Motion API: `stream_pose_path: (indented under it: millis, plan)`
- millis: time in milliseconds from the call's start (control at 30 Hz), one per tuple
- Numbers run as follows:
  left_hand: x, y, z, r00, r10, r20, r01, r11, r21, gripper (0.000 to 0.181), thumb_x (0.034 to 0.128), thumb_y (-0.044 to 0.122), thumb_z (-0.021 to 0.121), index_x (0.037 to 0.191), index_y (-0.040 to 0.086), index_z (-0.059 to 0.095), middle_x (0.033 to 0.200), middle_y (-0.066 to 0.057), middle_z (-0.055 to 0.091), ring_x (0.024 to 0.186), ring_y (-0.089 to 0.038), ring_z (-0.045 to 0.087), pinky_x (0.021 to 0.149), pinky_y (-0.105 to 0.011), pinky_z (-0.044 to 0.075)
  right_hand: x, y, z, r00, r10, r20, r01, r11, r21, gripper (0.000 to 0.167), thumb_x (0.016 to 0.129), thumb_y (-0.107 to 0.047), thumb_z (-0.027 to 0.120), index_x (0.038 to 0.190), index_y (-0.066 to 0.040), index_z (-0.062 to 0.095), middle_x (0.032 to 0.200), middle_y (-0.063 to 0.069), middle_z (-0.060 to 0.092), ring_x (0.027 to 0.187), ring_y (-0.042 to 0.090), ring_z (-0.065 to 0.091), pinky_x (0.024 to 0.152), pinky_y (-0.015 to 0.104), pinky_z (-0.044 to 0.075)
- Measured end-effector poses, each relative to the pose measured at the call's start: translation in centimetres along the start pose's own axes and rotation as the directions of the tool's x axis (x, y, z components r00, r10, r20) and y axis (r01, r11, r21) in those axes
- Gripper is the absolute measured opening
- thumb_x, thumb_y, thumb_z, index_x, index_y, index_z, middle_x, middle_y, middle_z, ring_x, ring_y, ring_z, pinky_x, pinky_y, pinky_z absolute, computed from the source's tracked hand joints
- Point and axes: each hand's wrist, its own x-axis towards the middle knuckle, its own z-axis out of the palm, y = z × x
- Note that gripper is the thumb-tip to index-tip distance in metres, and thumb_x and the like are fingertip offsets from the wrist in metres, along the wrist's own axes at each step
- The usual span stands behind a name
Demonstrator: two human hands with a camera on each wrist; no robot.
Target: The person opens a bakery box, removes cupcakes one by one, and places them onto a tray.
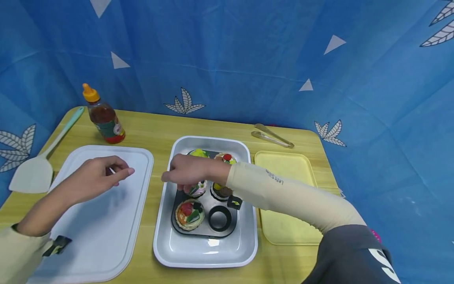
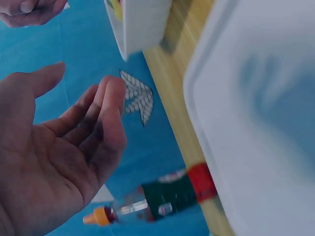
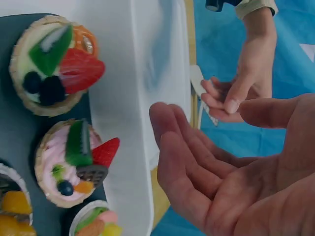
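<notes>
My left hand (image 1: 101, 175) hovers over the white board (image 1: 88, 221), fingers loosely bent with nothing between them; the left wrist view shows its bare palm (image 2: 54, 162). Above the left part of the white tray (image 1: 209, 260) is my right hand (image 1: 188, 170), its fingers loosely bent and empty in the right wrist view (image 3: 221, 172). Beneath it stands a dark muffin tin (image 1: 220, 233) with several decorated tarts. One tart with a red strawberry piece (image 1: 189, 215) sits in the front left cup; the front right cup has no tart. My right hand and forearm hide part of the tin.
A sauce bottle (image 1: 106, 120) with an orange cap stands at the back left, beside a spatula (image 1: 33, 173) with a pale green handle. Metal tongs (image 1: 272, 136) lie at the back right, behind a yellow tray (image 1: 287, 232). A blue curtain (image 1: 230, 59) hangs behind the table.
</notes>
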Motion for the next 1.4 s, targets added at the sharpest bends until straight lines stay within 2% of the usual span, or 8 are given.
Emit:
stream_pose_path:
  millis: [200,333,600,733,867,1067,1300,1400]
  plan:
    - [0.5,1.0,3.0,0.999,-0.018,0.03,0.02,0.996,-0.087,0.055,0.0942,0.053,0.063,0.108,-0.001,0.066,0.087,-0.007,0.068,0.071,-0.019,0.064,0.058,-0.031,0.05,-2.1,1.6,0.6,0.992,-0.066,-0.107,0.06,0.996,-0.06,0.03,0.103,-0.03,0.052,0.096,-0.004,0.065,0.067,0.003,0.062,0.06,0.014,0.061,0.064,0.026,0.05]
    - [0.5,1.1,5.2,0.998,-0.039,0.052,0.046,0.988,-0.148,0.057,0.0941,0.054,0.062,0.109,0.0,0.065,0.083,-0.007,0.068,0.07,-0.018,0.064,0.056,-0.031,0.05,-3.3,2.6,1.3,0.97,-0.114,-0.216,0.105,0.993,-0.053,0.027,0.101,-0.031,0.055,0.107,-0.007,0.066,0.076,-0.001,0.068,0.066,0.011,0.064,0.067,0.026,0.051]
    - [0.8,2.2,9.2,0.994,-0.096,0.053,0.106,0.965,-0.238,0.07,0.0956,0.053,0.061,0.135,-0.003,0.046,0.089,-0.009,0.068,0.065,-0.018,0.062,0.056,-0.034,0.05,-4.4,4.4,3.8,0.896,-0.153,-0.416,0.116,0.987,-0.113,0.033,0.099,-0.034,0.062,0.121,-0.009,0.064,0.1,0.0,0.069,0.065,0.005,0.061,0.056,0.024,0.049]
    - [1.0,2.9,10.7,0.996,-0.086,0.002,0.084,0.972,-0.218,0.071,0.0978,0.049,0.059,0.141,-0.003,0.04,0.085,-0.006,0.066,0.064,-0.016,0.057,0.058,-0.033,0.047,-4.1,5.2,5.3,0.848,-0.16,-0.505,0.072,0.979,-0.189,0.042,0.097,-0.039,0.063,0.126,-0.009,0.062,0.093,-0.002,0.066,0.066,0.002,0.058,0.053,0.02,0.048]
    - [1.2,3.4,11.8,0.993,-0.092,-0.069,0.075,0.972,-0.223,0.067,0.0999,0.046,0.057,0.142,-0.003,0.039,0.082,-0.006,0.063,0.065,-0.016,0.056,0.058,-0.032,0.045,-3.8,5.9,6.4,0.802,-0.19,-0.566,0.043,0.964,-0.263,0.048,0.094,-0.044,0.065,0.126,-0.008,0.062,0.104,0.002,0.067,0.076,0.005,0.06,0.06,0.02,0.05]
    - [1.4,3.8,13.0,0.984,-0.114,-0.136,0.079,0.968,-0.239,0.065,0.1004,0.041,0.058,0.143,-0.003,0.038,0.083,-0.009,0.057,0.065,-0.017,0.055,0.056,-0.032,0.045,-3.5,7.1,7.9,0.806,-0.129,-0.578,-0.033,0.965,-0.261,0.065,0.089,-0.057,0.067,0.134,-0.012,0.056,0.12,0.003,0.065,0.095,0.011,0.065,0.078,0.028,0.055]
    - [1.6,4.0,13.8,0.974,-0.119,-0.192,0.064,0.961,-0.269,0.063,0.1,0.036,0.059,0.143,-0.004,0.038,0.082,-0.01,0.058,0.065,-0.018,0.057,0.056,-0.032,0.048,-2.6,7.9,9.2,0.786,-0.11,-0.608,-0.084,0.956,-0.282,0.07,0.084,-0.066,0.067,0.129,-0.013,0.058,0.11,0.001,0.065,0.089,0.013,0.064,0.073,0.034,0.055]
    - [1.6,4.3,13.8,0.972,-0.131,-0.194,0.073,0.956,-0.284,0.059,0.1004,0.031,0.059,0.143,-0.004,0.038,0.08,-0.01,0.057,0.063,-0.018,0.056,0.054,-0.032,0.048,-2.4,8.2,9.7,0.794,-0.108,-0.598,-0.107,0.944,-0.313,0.072,0.082,-0.068,0.068,0.127,-0.013,0.06,0.109,0.001,0.065,0.086,0.013,0.062,0.07,0.033,0.054]
